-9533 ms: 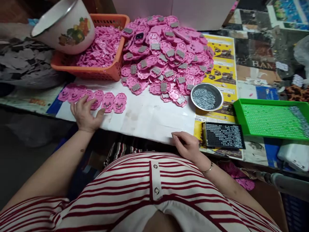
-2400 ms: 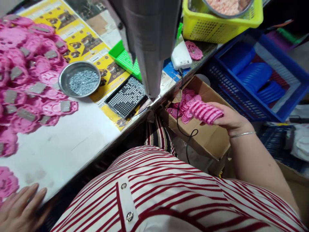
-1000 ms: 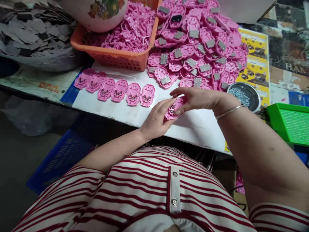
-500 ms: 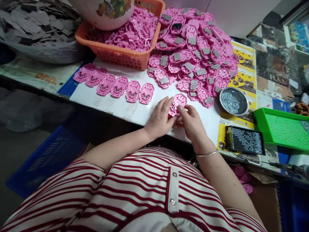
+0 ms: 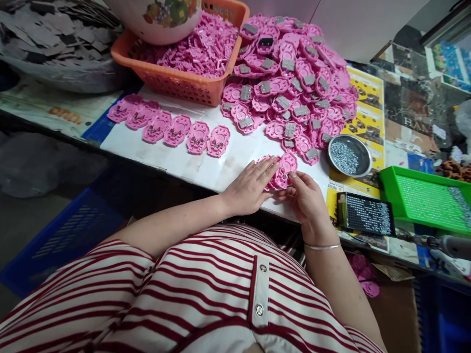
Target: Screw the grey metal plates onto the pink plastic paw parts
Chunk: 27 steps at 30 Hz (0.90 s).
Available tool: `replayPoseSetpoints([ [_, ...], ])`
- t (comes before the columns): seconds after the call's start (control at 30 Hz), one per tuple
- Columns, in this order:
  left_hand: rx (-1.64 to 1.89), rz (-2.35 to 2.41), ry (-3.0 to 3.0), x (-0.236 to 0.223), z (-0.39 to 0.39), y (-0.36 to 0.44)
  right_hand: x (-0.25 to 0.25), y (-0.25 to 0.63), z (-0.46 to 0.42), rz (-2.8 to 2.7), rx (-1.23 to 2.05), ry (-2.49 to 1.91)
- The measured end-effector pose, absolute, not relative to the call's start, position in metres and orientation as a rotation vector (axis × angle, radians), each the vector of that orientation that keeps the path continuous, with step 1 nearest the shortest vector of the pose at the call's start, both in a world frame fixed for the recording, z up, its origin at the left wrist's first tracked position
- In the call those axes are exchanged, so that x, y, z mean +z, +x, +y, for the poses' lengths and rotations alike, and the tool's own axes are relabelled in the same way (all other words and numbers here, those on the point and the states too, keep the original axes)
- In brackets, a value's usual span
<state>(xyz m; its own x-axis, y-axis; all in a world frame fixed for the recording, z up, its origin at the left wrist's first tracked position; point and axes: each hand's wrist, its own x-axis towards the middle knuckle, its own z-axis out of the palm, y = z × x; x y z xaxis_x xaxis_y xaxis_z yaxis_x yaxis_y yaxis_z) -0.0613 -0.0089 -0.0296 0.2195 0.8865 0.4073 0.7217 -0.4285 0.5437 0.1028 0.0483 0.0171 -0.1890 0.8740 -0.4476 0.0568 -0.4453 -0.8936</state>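
My left hand (image 5: pixel 247 187) lies over a pink plastic casing half, its fingers stretched across the top and its thumb near the table edge, holding the part between them. Just right of those fingers is a second pink casing half (image 5: pixel 288 164) with small metal pieces in its lower part. My right hand (image 5: pixel 308 196) pinches that one's lower right edge with thumb and fingers. The two casing halves overlap or touch; my left fingers hide much of the first. To the left, several pink casing halves with metal pieces (image 5: pixel 197 138) lie in a row on the white table board (image 5: pixel 162 159).
Behind my hands rises a heap of pink casings with grey metal plates (image 5: pixel 283 100). An orange basket (image 5: pixel 176 87) holds small pink parts beneath a patterned bowl (image 5: pixel 162 22). On the right are a metal bowl of screws (image 5: pixel 362 169), a black screw tray (image 5: pixel 364 215) and a green tray (image 5: pixel 395 189).
Both hands have shifted slightly right. One pink casing half showed between them before; now two show side by side. My left fingers now lie flatter over the first.
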Motion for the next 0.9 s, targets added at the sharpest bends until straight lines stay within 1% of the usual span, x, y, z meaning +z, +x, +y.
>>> replayPoseSetpoints([
  [0.13, 0.844, 1.550, 2.265, -0.023, -0.009, -0.050, 0.019, 0.121, 0.049, -1.098, 1.656, -1.523],
  [0.27, 0.803, 1.513, 2.286, -0.017, -0.011, -0.043, 0.021, 0.138, 0.050, -1.109, 1.623, -1.554],
  [0.57, 1.021, 1.414, 2.112, -0.019, -0.010, -0.053, 0.020, 0.162, 0.049, -1.148, 1.606, -1.615],
  [0.7, 1.066, 1.562, 2.009, -0.021, -0.001, -0.070, 0.019, 0.166, 0.048, -1.154, 1.561, -1.646],
  [0.8, 0.931, 1.812, 1.928, -0.015, 0.011, -0.081, 0.019, 0.168, 0.047, -1.156, 1.506, -1.679],
  [0.9, 0.697, 1.884, 1.903, -0.004, 0.026, -0.086, 0.018, 0.168, 0.045, -1.178, 1.428, -1.720],
])
